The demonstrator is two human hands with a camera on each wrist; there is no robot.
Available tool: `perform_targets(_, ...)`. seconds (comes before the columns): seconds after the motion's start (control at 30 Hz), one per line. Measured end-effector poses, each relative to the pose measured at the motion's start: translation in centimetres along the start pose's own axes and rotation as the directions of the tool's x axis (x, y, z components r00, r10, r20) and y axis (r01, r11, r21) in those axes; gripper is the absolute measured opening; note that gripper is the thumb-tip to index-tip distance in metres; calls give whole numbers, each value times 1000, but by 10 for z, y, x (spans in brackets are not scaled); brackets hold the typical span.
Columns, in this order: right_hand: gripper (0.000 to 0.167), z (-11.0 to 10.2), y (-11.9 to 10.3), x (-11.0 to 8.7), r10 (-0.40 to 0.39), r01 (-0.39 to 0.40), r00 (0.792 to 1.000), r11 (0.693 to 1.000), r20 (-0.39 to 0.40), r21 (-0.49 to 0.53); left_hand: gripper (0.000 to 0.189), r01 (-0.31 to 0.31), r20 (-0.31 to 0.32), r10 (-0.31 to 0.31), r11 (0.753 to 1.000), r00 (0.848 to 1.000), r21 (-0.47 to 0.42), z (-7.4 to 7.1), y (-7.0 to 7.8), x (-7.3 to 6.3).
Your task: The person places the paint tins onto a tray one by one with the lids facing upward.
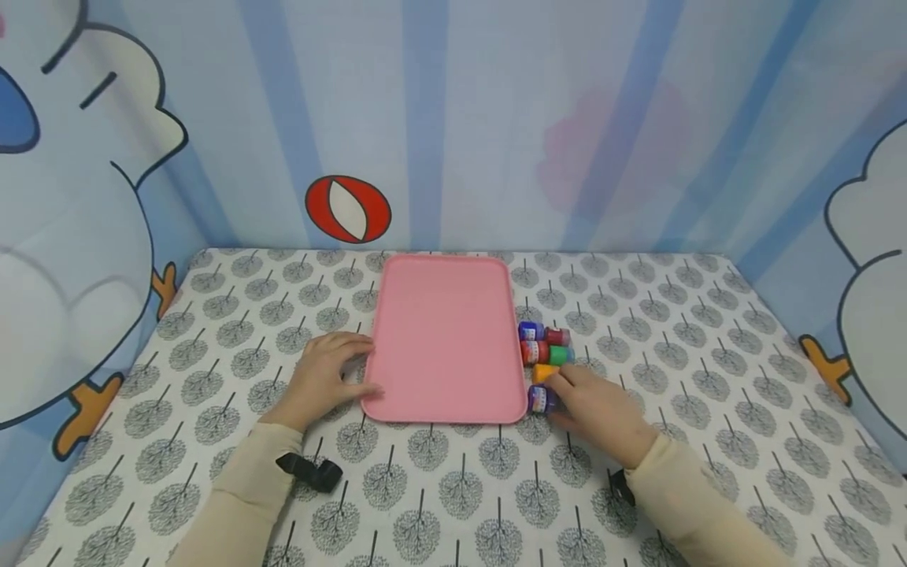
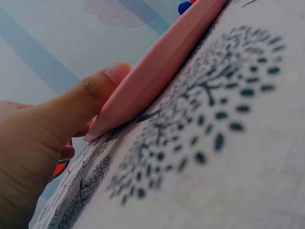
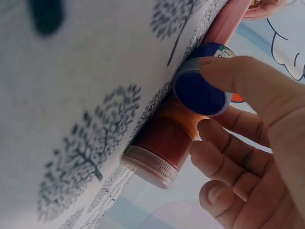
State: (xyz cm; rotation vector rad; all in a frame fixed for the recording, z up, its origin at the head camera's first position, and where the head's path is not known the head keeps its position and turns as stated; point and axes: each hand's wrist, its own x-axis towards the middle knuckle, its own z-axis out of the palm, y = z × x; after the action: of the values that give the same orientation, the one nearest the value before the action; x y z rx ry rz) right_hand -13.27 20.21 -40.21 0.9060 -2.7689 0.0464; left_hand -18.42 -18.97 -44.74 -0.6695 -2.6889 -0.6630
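A pink rectangular tray (image 1: 446, 339) lies on the patterned cloth. My left hand (image 1: 327, 376) rests at its left edge, the thumb (image 2: 97, 88) straight against the rim in the left wrist view. Several small paint jars lie along the tray's right side. My right hand (image 1: 598, 405) pinches the nearest one, a dark blue jar (image 3: 200, 90), between thumb and fingers. Beside it lies an orange jar (image 1: 544, 372), partly covered by the fingers. Farther back are a red jar (image 1: 534, 351), a green jar (image 1: 560, 356), a blue jar (image 1: 530, 331) and a dark red jar (image 1: 557, 337).
White cloth with grey tree prints (image 1: 425, 504) covers the table. A light blue cartoon-printed curtain (image 1: 489, 126) stands along the back and both sides. Black straps with small devices (image 1: 309, 471) are on the wrists.
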Motion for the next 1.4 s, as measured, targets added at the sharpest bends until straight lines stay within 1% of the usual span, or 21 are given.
perform_targets(0.17,40,-1,0,-3,-20,20,999,1000,-28,-4,66,5,10,-5,1000,1000,-10,1,1,-2)
perform_targets(0.23,39,-2,1,-3,-23,23,999,1000,-27,-3,67,13,15,-13,1000,1000,-7,1,2,-2)
perform_targets(0.33,37,-4,1,-3,-11,11,1000,1000,0,-18,68,19,26,-19,1000,999,1,0,3,-2)
perform_targets(0.47,36,-8,0,-3,24,-22,999,999,48,-38,68,20,36,-20,1000,999,11,-1,4,-1)
perform_targets(0.57,35,-11,-1,-3,28,-27,999,999,47,-21,67,26,45,-27,999,999,18,-2,6,0)
perform_targets(0.63,34,-12,-1,-1,15,-15,1000,1000,26,-9,66,34,49,-35,999,998,19,-3,7,0)
perform_targets(0.77,35,-16,-2,3,-29,29,999,1000,-40,9,66,41,53,-42,999,998,16,-5,8,-1)
perform_targets(0.9,35,-19,-5,10,-65,69,993,997,-98,38,67,40,50,-41,999,998,19,-6,8,-1)
perform_targets(1.0,33,-20,-9,17,-96,103,988,993,-121,53,68,40,48,-42,999,998,29,-6,6,-1)
perform_targets(1.1,32,-21,-13,24,-127,134,984,990,-128,49,69,41,50,-42,999,998,32,-5,5,0)
perform_targets(1.4,36,-19,-26,40,-161,165,982,986,-102,24,72,53,68,-54,999,996,13,-4,2,1)
